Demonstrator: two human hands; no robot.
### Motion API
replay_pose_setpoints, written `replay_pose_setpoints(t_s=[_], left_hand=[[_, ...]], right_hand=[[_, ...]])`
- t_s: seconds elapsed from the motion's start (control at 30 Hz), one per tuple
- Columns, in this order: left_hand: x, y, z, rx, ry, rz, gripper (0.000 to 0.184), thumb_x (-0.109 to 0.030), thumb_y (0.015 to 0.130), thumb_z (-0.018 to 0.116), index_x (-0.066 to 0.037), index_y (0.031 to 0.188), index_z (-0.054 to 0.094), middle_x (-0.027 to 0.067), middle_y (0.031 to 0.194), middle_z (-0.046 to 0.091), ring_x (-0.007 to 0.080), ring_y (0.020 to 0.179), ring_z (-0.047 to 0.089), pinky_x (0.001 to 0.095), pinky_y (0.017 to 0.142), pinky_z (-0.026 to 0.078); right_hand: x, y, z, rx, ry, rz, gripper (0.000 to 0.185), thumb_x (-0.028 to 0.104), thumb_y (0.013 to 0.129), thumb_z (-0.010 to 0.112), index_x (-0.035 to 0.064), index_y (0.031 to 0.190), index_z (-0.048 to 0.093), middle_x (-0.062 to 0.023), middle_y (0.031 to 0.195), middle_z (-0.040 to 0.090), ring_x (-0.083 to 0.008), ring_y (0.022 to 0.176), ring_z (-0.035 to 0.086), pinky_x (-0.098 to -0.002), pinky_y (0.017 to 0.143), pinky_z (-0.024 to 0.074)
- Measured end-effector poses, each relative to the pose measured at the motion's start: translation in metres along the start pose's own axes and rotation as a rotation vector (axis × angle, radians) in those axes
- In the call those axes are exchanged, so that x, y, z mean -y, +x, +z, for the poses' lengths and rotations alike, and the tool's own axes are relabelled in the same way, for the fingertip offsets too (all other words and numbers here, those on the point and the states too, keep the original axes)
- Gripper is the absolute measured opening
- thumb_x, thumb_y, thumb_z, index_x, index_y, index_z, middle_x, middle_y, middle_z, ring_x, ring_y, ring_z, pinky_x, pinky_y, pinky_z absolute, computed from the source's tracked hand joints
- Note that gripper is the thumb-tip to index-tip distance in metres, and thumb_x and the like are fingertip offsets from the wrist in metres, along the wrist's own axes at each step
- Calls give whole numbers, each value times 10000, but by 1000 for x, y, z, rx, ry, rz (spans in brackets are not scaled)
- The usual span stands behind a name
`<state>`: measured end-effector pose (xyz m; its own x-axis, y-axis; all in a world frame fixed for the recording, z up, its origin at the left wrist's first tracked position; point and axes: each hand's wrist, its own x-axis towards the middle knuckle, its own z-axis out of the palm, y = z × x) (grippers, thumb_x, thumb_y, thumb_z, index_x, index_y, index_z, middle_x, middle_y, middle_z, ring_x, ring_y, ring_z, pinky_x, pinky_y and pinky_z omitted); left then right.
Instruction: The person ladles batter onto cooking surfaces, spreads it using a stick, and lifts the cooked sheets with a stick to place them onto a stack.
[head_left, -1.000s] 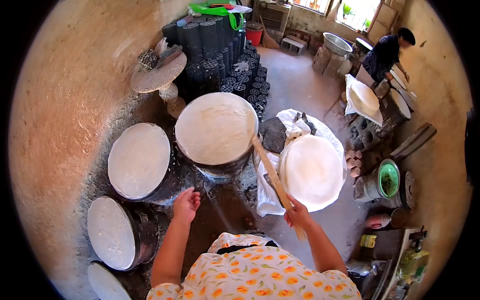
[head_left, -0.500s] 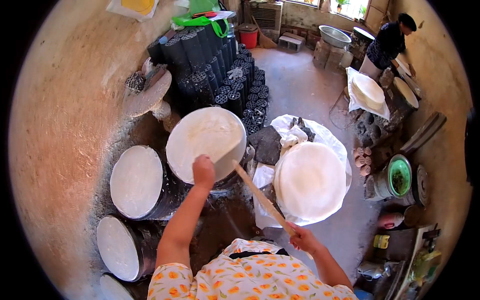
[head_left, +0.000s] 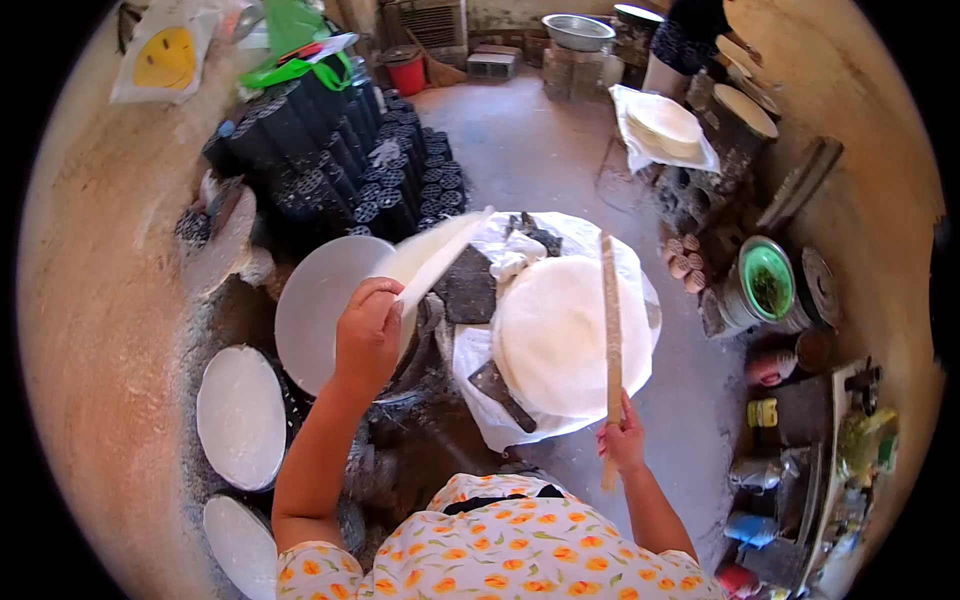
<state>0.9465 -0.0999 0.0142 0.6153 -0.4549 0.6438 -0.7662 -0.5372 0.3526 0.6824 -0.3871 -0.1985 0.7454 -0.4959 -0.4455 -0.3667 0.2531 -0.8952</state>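
My left hand (head_left: 368, 335) pinches the near edge of a thin pale flatbread (head_left: 438, 252), lifted and slanting up to the right. Part of it still overlaps the round griddle (head_left: 312, 300), whose surface looks pale grey. In my right hand (head_left: 624, 438) is a long flat wooden stick (head_left: 613, 320), held nearly upright over the right side of a stack of round flatbreads (head_left: 550, 340). White sheeting (head_left: 497, 428) lies under that stack. A dark flat block (head_left: 466, 287) sits between griddle and stack.
Two white-topped drums (head_left: 240, 415) stand at the left. Black coal briquettes (head_left: 330, 165) are piled behind the griddle. Another person (head_left: 684, 45) stands at the back right beside a second flatbread stack (head_left: 665, 122). A green basin (head_left: 767, 282) and a cluttered shelf (head_left: 835, 480) line the right wall.
My left hand has raised the flatbread off the griddle and toward the stack. My right hand has swung the stick from the griddle's edge to over the stack. The view has shifted.
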Motion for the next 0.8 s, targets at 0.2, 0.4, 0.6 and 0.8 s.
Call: replay_pose_setpoints(t_s=[0.2, 0.4, 0.6, 0.8], left_hand=[[-9, -12, 85, -275, -1106, -771, 109, -55, 849, 639, 12, 934, 632, 10, 827, 632, 79, 725, 558, 217, 682, 444], [2, -96, 235, -257, -1360, -1125, 8, -26, 836, 616, -23, 843, 616, -2, 777, 608, 84, 685, 534, 227, 656, 444], [18, -153, 308, -47, -1111, -1417, 65, -26, 824, 580, -55, 766, 586, -10, 696, 552, 81, 624, 492, 244, 551, 410], [33, -170, 282, 207, -442, -1125, 90, -101, 834, 542, -28, 869, 584, 90, 793, 623, 208, 720, 597, 345, 630, 487]], right_hand=[[-10, -18, -46, -327, 171, -68, 697, -77, 843, 337, 250, 1452, 247, -41, 663, 537, -86, 407, 462, -244, 338, 412], [-16, -52, -63, -504, 130, -51, 686, -83, 843, 344, 232, 1447, 261, -45, 656, 525, -95, 410, 464, -255, 348, 427], [-44, -61, -61, -464, 182, -12, 700, -79, 833, 345, 240, 1450, 261, -46, 646, 526, -88, 422, 465, -239, 348, 421], [-35, -23, -39, -131, 4, -43, 714, -89, 814, 357, 214, 1452, 260, -43, 640, 527, -94, 422, 468, -237, 353, 420]])
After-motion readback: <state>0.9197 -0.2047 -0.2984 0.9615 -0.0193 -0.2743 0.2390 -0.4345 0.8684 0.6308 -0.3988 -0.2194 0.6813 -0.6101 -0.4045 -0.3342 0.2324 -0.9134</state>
